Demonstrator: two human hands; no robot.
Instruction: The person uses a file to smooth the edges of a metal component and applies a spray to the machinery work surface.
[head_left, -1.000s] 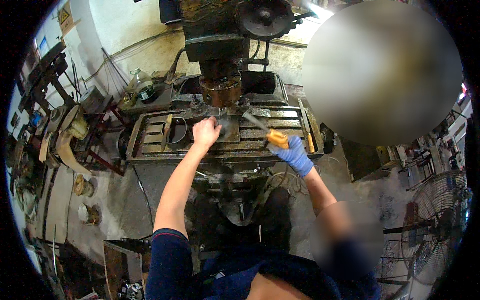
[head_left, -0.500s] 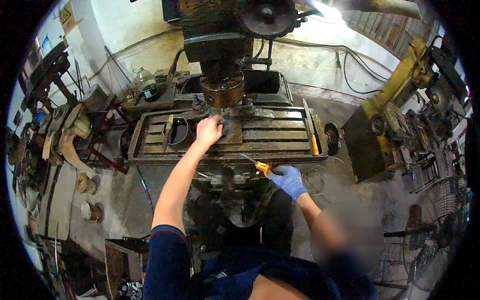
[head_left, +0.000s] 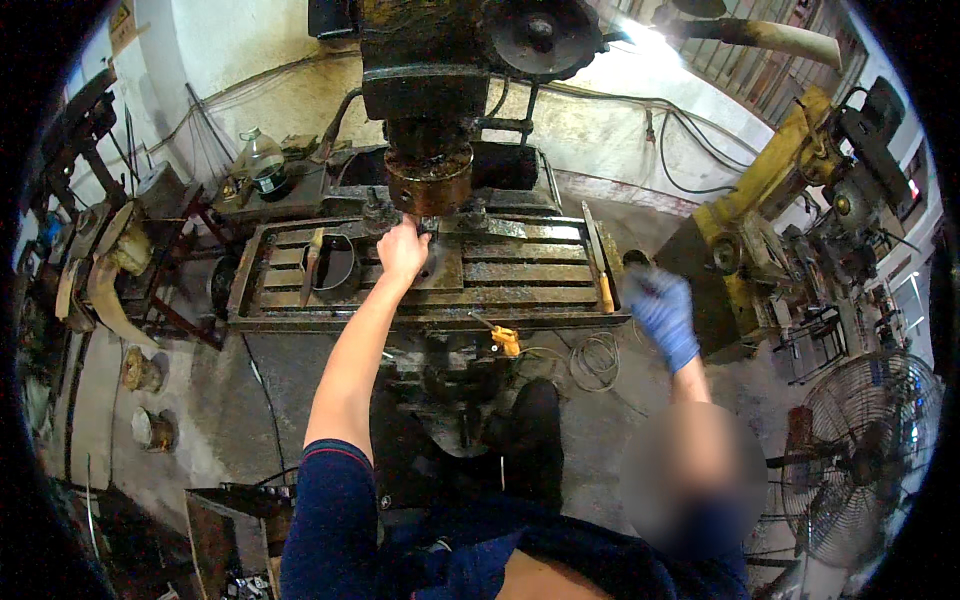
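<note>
My bare left hand (head_left: 403,252) is over the milling machine's slotted table (head_left: 530,297), just below the round cutter head (head_left: 428,182). Its fingers are curled closed, with a small dark part by the fingertips that I cannot make out. In a blue glove, my right hand (head_left: 664,315) is at the table's right end beside the dark handwheel (head_left: 636,260); motion smears its fingers. At the table's front edge is a yellow-handled tool (head_left: 505,342) with a thin metal shaft, apart from both hands.
A dark can (head_left: 343,268) stands on the table's left part, a wooden-handled brush (head_left: 313,262) against it. A long file (head_left: 596,250) lies along the right end. Coiled wire (head_left: 595,362) is on the floor; a fan (head_left: 858,458) stands right, a large bottle (head_left: 265,165) back left.
My right hand has left the yellow-handled tool and moved right to the table's end by the handwheel. My left hand has shifted slightly, closer under the cutter head. The view has turned a little rightward.
</note>
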